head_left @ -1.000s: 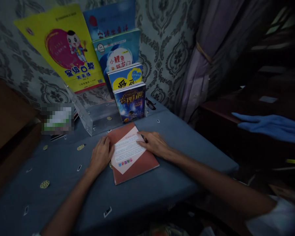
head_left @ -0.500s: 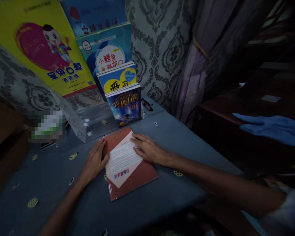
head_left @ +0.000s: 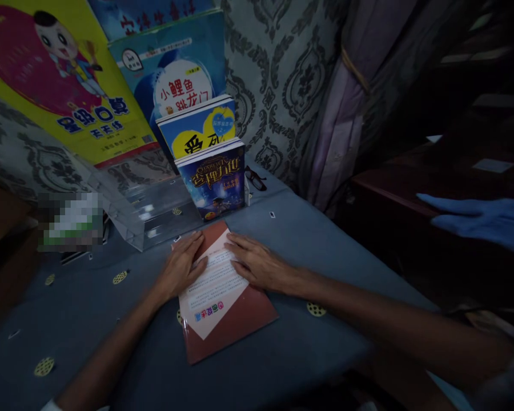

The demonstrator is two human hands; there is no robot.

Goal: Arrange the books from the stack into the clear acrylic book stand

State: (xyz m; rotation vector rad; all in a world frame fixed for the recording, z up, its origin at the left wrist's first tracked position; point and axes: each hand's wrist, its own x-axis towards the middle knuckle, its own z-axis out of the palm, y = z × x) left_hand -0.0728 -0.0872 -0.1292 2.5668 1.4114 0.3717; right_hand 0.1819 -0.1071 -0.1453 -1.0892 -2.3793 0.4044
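A thin reddish-brown book (head_left: 252,319) with a pale diamond-shaped text panel lies flat on the blue-grey tablecloth. My left hand (head_left: 182,265) rests on its upper left part, fingers stretched out over the cover. Across the upper right edge lies my right hand (head_left: 259,262), also flat with fingers extended. Neither hand grips the book. Just beyond it, a dark blue book (head_left: 216,182) stands at the right end of a clear acrylic book rack (head_left: 137,228).
Behind stand a yellow-and-blue book (head_left: 197,128), a teal book (head_left: 171,68) and a large yellow workbook (head_left: 77,85). Glasses (head_left: 256,178) lie by the wall. A blurred-out object (head_left: 71,222) sits at left. A blue glove (head_left: 484,220) shows at right, beside the curtain (head_left: 338,103).
My left hand has slid inward and further up over the book's cover. My right hand stays about where it was. The camera view has shifted slightly closer.
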